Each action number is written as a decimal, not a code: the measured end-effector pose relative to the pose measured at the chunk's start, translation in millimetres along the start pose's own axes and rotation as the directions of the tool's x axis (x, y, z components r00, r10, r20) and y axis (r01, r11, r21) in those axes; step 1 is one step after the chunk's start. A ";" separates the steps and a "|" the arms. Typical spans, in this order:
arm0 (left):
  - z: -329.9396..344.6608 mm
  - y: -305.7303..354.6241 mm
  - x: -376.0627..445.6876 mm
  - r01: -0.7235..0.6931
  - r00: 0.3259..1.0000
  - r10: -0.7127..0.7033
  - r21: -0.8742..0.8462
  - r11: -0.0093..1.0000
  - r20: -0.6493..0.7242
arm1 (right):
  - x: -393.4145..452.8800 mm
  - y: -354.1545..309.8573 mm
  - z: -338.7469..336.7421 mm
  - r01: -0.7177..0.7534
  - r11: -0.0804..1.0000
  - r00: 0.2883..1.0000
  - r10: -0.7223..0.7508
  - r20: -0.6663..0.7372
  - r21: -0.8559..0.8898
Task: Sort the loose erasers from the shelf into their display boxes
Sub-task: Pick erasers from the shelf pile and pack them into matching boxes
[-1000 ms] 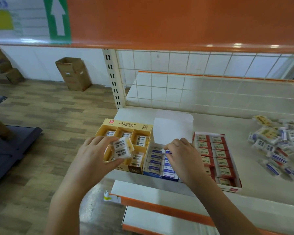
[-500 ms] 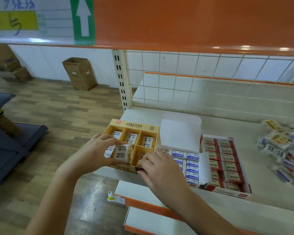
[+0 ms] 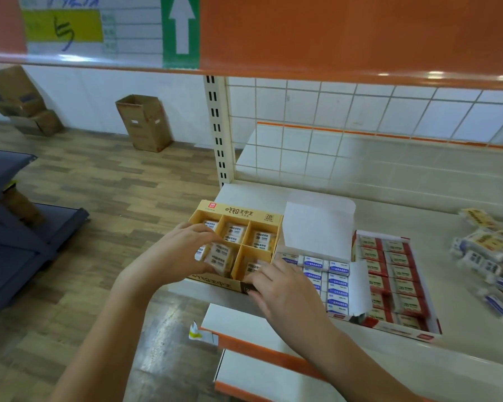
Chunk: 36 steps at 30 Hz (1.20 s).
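Observation:
A yellow display box (image 3: 238, 211) with compartments stands at the shelf's left end. My left hand (image 3: 172, 253) holds wrapped yellow erasers (image 3: 219, 258) over its front left compartment. My right hand (image 3: 276, 288) rests on the box's front right corner, fingertips at the front right compartment. Right of it stands a white box of blue erasers (image 3: 336, 281) with its lid up, then a red box (image 3: 395, 274) of red-banded erasers. Loose erasers (image 3: 488, 256) lie in a pile at the far right of the shelf.
The cream shelf (image 3: 447, 329) has an orange front edge and a wire grid back. An orange shelf (image 3: 346, 36) hangs overhead. Cardboard boxes (image 3: 144, 123) stand on the wood floor at left, beside a dark blue platform (image 3: 18, 227).
My right hand has left the blue eraser box and moved left to the yellow box's front corner. My left hand has lowered its erasers toward the yellow box. The camera shifted left.

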<state>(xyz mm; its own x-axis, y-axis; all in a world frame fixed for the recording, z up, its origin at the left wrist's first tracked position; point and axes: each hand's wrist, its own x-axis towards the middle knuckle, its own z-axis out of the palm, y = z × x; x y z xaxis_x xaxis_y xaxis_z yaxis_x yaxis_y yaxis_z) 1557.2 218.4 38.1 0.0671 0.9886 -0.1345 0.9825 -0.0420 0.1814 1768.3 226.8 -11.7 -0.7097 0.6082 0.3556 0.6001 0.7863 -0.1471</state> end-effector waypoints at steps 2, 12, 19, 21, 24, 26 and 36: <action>1.3 1.8 0.4 0.002 1.000 -0.002 0.026 1.000 -0.016 | -0.2 0.4 0.9 -0.003 1.000 1.000 0.003 -0.004 0.004; 1.3 2.0 -4.8 0.066 0.996 -0.061 0.079 0.995 -0.064 | -0.7 2.2 2.8 0.001 1.000 1.000 -0.001 0.002 0.001; 6.2 6.9 0.3 0.094 0.993 -0.081 0.164 0.982 -0.084 | 0.5 1.9 2.7 -0.004 1.000 1.000 0.004 0.025 0.005; 6.7 8.7 1.0 0.097 0.993 -0.081 0.180 0.979 -0.090 | 1.7 2.9 0.8 -0.009 0.999 0.999 0.008 0.038 0.047; 2.9 13.2 1.7 0.099 0.988 -0.076 0.162 0.982 -0.138 | 8.8 9.6 -10.4 -0.025 0.990 0.995 0.012 0.096 0.140; -1.6 19.0 5.1 0.094 0.980 -0.067 0.143 0.985 -0.186 | 16.9 21.7 -21.4 -0.042 0.984 0.993 0.023 0.112 0.173; 2.6 94.9 69.8 -0.052 0.932 0.042 -0.018 0.999 -0.360 | 14.0 127.9 -54.9 -0.314 0.949 0.923 0.309 0.228 -0.011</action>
<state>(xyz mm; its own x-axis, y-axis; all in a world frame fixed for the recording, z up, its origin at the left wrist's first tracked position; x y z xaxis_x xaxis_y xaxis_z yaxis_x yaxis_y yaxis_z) 1655.6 283.1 43.3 0.0408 0.9716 0.2333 0.9744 -0.0903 0.2058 1855.4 329.9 25.1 -0.5543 0.8291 0.0724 0.7970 0.5539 -0.2410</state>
